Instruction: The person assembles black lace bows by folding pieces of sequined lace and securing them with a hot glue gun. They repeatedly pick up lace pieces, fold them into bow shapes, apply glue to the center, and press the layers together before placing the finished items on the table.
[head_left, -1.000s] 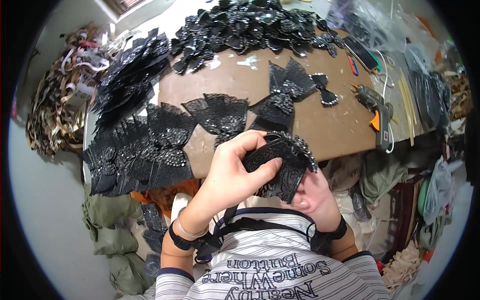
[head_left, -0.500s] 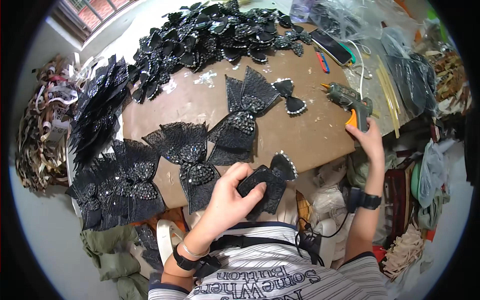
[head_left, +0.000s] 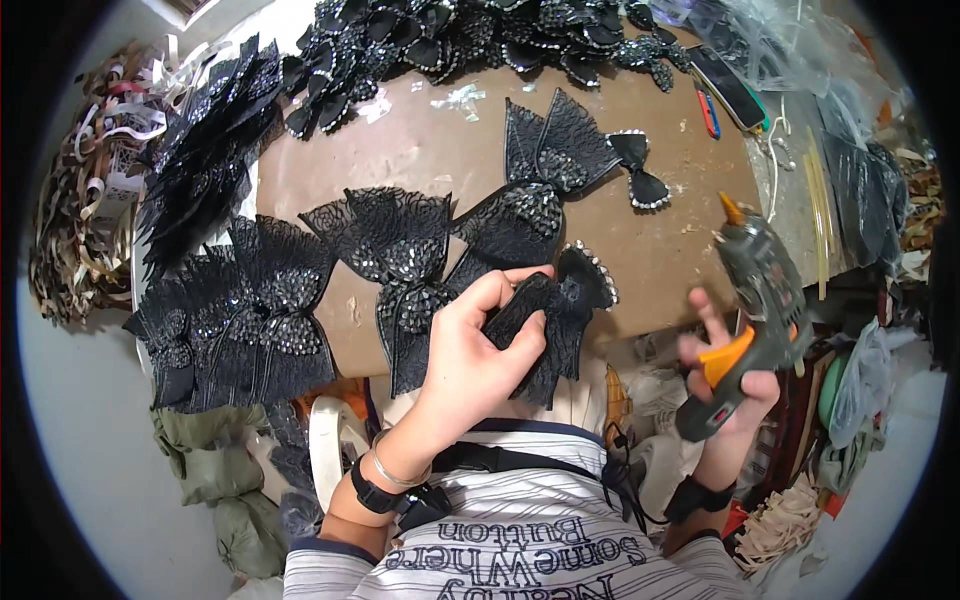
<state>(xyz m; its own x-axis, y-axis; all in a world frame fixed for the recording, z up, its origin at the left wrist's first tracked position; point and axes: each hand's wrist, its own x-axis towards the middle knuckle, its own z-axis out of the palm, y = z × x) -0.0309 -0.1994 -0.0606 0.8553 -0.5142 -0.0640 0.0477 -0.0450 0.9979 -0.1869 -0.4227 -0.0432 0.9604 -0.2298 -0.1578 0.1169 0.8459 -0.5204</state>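
Note:
My left hand (head_left: 470, 350) pinches a black lace bow (head_left: 562, 335) between thumb and fingers, in front of the table edge. A small bow with a beaded trim (head_left: 590, 278) shows at its upper right end. On the right, my right hand (head_left: 748, 400) grips the handle of a dark grey hot glue gun (head_left: 765, 265) with an orange trigger. Its orange nozzle points up and away from me. The glue gun is off the table, and the hand's fingers are partly blurred.
Finished-looking black lace bows (head_left: 410, 290) lie in a row on the brown table (head_left: 690, 240). A heap of beaded black bows (head_left: 450, 40) fills the far side, with black lace pieces (head_left: 215, 150) at left. A phone (head_left: 727, 88), cutter (head_left: 708, 115) and glue sticks (head_left: 820, 200) lie far right.
My right hand has lifted the glue gun off the table and drawn it nearer to me. My left hand still holds the lace bow, now turned slightly. The view has shifted.

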